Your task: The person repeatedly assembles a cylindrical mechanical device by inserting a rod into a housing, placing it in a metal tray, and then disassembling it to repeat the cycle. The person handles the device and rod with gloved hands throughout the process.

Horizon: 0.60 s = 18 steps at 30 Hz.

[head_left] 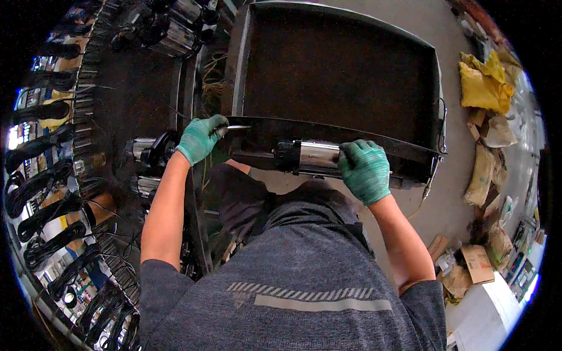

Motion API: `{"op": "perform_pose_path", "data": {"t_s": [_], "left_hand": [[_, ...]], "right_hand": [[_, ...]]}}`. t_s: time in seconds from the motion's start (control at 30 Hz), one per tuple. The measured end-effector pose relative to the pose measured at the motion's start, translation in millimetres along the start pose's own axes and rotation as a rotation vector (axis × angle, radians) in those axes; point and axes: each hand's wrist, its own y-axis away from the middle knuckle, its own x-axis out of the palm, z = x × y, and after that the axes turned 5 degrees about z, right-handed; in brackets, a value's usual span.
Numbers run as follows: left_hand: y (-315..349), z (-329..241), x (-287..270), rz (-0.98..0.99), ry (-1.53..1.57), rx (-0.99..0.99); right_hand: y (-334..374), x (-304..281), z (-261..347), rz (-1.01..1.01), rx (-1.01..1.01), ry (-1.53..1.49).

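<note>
My left hand point(202, 138), in a green glove, is closed by the near left corner of a dark metal tray. A thin, bright metal rod point(239, 127) sticks out to the right of its fingers; the rest of it is hidden. My right hand point(364, 169), gloved alike, grips the right end of a shiny metal cylinder point(318, 158) with a black left end. This motor-like cylinder lies sideways in front of my body, along the tray's near wall. Its underside and right end are hidden.
The large dark tray point(436, 88) with raised walls spans the far middle. On my left stand more shiny cylinders point(143, 150) and a rack hung with coiled black cables point(47, 222). A yellow sack point(485, 85) and cardboard point(478, 263) lie on the floor at right.
</note>
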Motion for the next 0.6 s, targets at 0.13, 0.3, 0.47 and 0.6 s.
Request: {"op": "perform_pose_path", "data": {"t_s": [0.13,0.3,0.47,0.6], "left_hand": [[-6,10,4,0.019,0.136,-0.009],[-3,29,22,0.026,0.441,-0.161],[-5,1,16,0.026,0.248,-0.463],[7,-10,17,-0.051,0.273,-0.558]], "right_hand": [[-1,-4,3,0.040,0.019,0.000],[-1,2,-1,-0.018,-0.004,0.002],[-2,0,1,-0.014,0.005,-0.005],[-2,0,0,-0.019,-0.004,-0.028]]}}
